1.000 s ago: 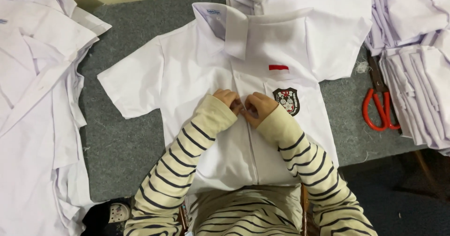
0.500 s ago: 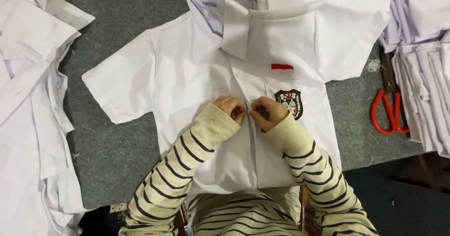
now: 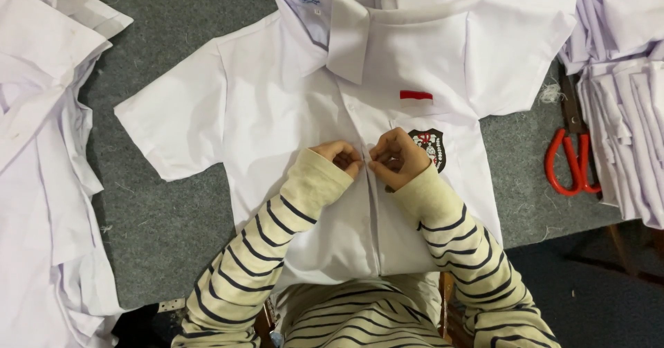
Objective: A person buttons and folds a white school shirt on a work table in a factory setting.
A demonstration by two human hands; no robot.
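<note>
cream long sleeves with dark stripes, plain cuffs, matching striped top

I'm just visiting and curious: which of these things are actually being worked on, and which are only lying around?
In use:
white short-sleeved shirt, pinched at its front placket
left hand
right hand

Lying about:
red-handled scissors
stack of folded shirts on the right
pile of white shirts on the left

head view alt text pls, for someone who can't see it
Both hands, left hand and right hand, pinch the front placket of a white short-sleeved shirt laid flat on a grey table. Red-handled scissors lie to the right, white shirt stacks on both sides.
</note>
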